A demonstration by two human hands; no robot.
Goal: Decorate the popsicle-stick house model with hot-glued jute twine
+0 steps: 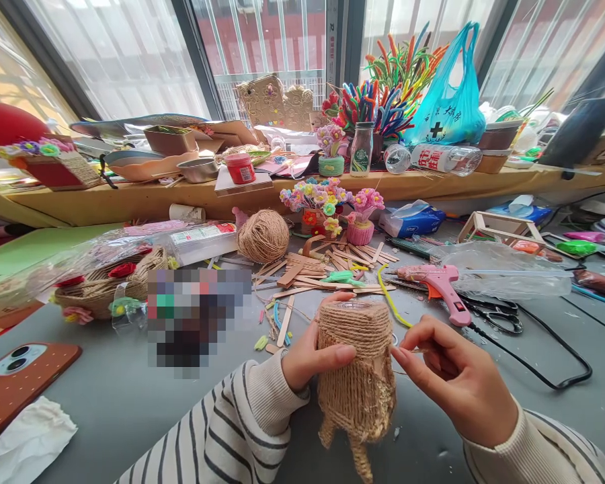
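A jar-like container wrapped in jute twine (355, 396) stands upright in front of me, with short twine-covered legs at its bottom and a clear round opening on top. My left hand (315, 349) grips its left side, thumb across the front and fingers behind. At its right edge, my right hand (448, 370) is closed in a pinch on a thin strand of jute twine, mostly hidden by the fingers. Part of the container's right side shows a bare patch among the wraps. Behind it sits a ball of jute twine (263, 236), from which a loose strand runs toward the container.
A pink glue gun (441, 286) with a black cord lies right, beside black scissors (499, 316). Wooden craft sticks (307, 269) are heaped behind the container. A phone (27, 376) and crumpled tissue (30, 437) lie left. Fuzzy flower pots (360, 232) and a crowded ledge stand behind.
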